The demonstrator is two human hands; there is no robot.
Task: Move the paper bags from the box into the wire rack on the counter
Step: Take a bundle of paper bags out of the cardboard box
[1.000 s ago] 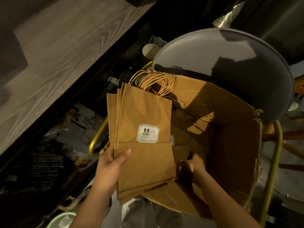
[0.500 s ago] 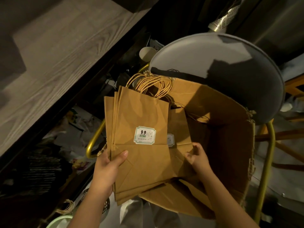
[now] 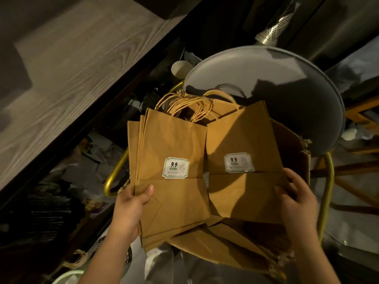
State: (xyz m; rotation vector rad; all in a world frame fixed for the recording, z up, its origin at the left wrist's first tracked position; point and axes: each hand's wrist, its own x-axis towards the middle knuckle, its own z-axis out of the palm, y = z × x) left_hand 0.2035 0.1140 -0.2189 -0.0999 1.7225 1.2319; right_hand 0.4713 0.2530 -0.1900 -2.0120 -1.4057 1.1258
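Left hand [image 3: 131, 210]: near left, clenched on the lower left edge of the left stack of bags [image 3: 174, 140]; the thumb lies on the front face and the fingers are hidden behind.
Right hand [image 3: 297, 201]: near right, blurred, grasping the lower right edge of the right bag bundle [image 3: 246, 136], with the thumb across the front.
Left stack of bags: several flat brown paper bags, slightly fanned, held above the near left part of the box [image 3: 291, 144] with the bottoms toward the person.
Right bag bundle: flat brown paper, just beside the left stack and overlapping its right edge, held over the open box; how many bags it holds I cannot tell.
Stickers: 2 white labels reading 9.9, 1 on each front bag, the left sticker [image 3: 176, 168] sharp, the right sticker [image 3: 239, 162] in shadow.
Box: brown cardboard, open, under both hands; a near flap hangs toward the person.
Handles [image 3: 188, 105]: twisted paper loops bunched at the far ends of the bags.
Chair seat [image 3: 266, 78]: round, gray, carrying the box, on a yellow metal frame [image 3: 328, 181].
Paper cup [image 3: 180, 68]: just beyond the far left rim of the seat.
Bench [image 3: 61, 78]: wood-grain top, far left, running diagonally.
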